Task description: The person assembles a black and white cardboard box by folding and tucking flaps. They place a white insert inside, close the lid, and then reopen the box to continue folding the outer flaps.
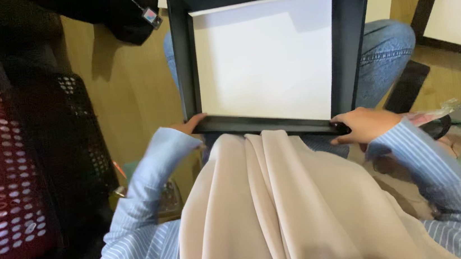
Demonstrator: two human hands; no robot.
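Black box (348,39) w/ white sheet (266,58) inside; both hands (362,125) at near edge

Both hands (275,128) grip black box (353,50)

Open box (274,52) on the lap, sheet (266,58) inside; left hand (190,125) and right hand (362,124) at near corners; baskets (24,155) left on floor (126,94).
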